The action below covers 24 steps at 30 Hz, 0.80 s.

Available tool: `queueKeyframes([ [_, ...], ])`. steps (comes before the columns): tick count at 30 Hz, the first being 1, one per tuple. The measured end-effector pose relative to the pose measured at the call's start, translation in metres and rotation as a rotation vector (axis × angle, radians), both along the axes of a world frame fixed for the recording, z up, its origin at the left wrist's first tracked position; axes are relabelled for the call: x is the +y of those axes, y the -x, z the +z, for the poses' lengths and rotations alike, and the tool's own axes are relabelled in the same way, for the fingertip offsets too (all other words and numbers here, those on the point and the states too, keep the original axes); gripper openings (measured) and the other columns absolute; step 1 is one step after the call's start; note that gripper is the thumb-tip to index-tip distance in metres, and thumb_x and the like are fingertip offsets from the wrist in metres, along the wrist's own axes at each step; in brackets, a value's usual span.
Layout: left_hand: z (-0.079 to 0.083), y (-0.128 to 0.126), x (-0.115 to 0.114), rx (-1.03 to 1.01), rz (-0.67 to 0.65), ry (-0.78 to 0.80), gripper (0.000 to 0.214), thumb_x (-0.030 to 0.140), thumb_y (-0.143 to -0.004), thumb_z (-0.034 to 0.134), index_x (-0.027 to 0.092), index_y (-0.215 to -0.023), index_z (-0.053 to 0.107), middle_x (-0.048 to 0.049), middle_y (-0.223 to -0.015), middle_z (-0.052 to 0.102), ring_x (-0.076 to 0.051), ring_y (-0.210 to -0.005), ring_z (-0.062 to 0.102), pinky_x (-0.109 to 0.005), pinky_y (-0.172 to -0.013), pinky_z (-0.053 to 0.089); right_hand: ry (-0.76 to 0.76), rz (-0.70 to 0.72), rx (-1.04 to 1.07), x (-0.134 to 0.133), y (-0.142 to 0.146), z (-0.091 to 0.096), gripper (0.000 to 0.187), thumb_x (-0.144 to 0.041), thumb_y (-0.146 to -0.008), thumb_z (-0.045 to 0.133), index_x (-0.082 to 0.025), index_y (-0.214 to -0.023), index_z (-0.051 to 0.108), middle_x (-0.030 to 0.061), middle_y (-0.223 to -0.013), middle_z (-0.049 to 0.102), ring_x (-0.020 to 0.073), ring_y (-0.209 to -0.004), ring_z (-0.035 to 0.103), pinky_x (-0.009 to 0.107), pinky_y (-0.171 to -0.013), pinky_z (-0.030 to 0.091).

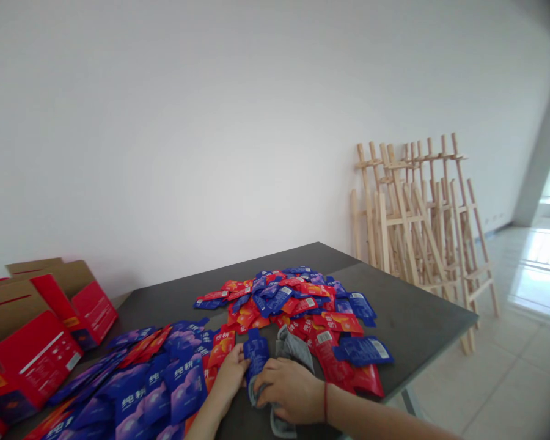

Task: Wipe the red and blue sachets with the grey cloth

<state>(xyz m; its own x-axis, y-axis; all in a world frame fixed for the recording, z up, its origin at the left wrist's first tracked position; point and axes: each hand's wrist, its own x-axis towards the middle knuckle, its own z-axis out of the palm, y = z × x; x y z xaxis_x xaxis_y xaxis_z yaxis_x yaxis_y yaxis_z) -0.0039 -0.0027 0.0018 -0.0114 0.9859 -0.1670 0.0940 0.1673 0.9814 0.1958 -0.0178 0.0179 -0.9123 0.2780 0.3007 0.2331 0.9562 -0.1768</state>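
Observation:
My left hand (231,374) pinches the left edge of a dark blue pouch (256,351) lying on the dark table. Curled round a grey cloth (296,347), my right hand (294,390) presses on the lower right part of that pouch. Part of the cloth sticks out above the knuckles, and part hangs below the fingers. A heap of red and blue pouches (282,293) lies just beyond both hands. To the left are overlapping blue and red pouches (153,382). A blue pouch (366,350) rests on red ones right of my right hand.
Open red cardboard boxes (39,360) stand at the table's left end. The dark table (396,308) has its right edge and a corner beyond the heap. Wooden easels (407,226) lean by the white wall behind it, on a tiled floor (499,354).

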Motion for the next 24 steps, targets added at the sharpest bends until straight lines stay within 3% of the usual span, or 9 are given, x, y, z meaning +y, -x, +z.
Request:
queueKeyframes([
  [7,0.003,-0.003,-0.002,0.044,0.005,0.026,0.035,0.024,-0.068,0.062,0.020,-0.102,0.058,0.0010,-0.079,0.070,-0.016,-0.065,0.067,-0.021,-0.048,0.047,0.081,-0.293,0.056,0.027,0.014,0.010,0.037,-0.018,-0.080,0.062,-0.020,-0.116,0.065,0.0059,-0.120,0.061,0.0240,-0.107,0.051,0.035,-0.094,0.042],
  [16,0.009,-0.006,-0.003,0.061,0.009,0.033,0.050,0.033,-0.058,0.080,0.018,-0.099,0.056,-0.0055,-0.096,0.069,-0.022,-0.085,0.068,-0.021,-0.045,0.049,0.064,-0.448,-0.044,0.069,0.049,0.018,0.034,-0.013,-0.080,0.063,-0.015,-0.114,0.068,0.0114,-0.115,0.064,0.0270,-0.109,0.053,0.036,-0.095,0.042],
  [19,0.009,-0.005,-0.003,0.047,0.009,0.054,0.049,0.031,-0.057,0.080,0.017,-0.097,0.056,-0.0067,-0.100,0.069,-0.022,-0.084,0.068,-0.021,-0.047,0.049,0.062,-0.445,-0.049,0.068,0.050,0.016,0.033,-0.014,-0.079,0.064,-0.014,-0.112,0.068,0.0129,-0.114,0.063,0.0281,-0.107,0.054,0.037,-0.090,0.045],
  [24,0.007,-0.004,-0.003,-0.002,-0.010,0.082,0.043,0.023,-0.061,0.074,0.018,-0.100,0.057,-0.0053,-0.099,0.071,-0.020,-0.071,0.069,-0.025,-0.049,0.051,0.042,-0.283,-0.013,0.049,0.029,0.010,0.039,-0.015,-0.081,0.059,-0.020,-0.119,0.065,0.0073,-0.124,0.059,0.0257,-0.108,0.050,0.036,-0.091,0.043],
])
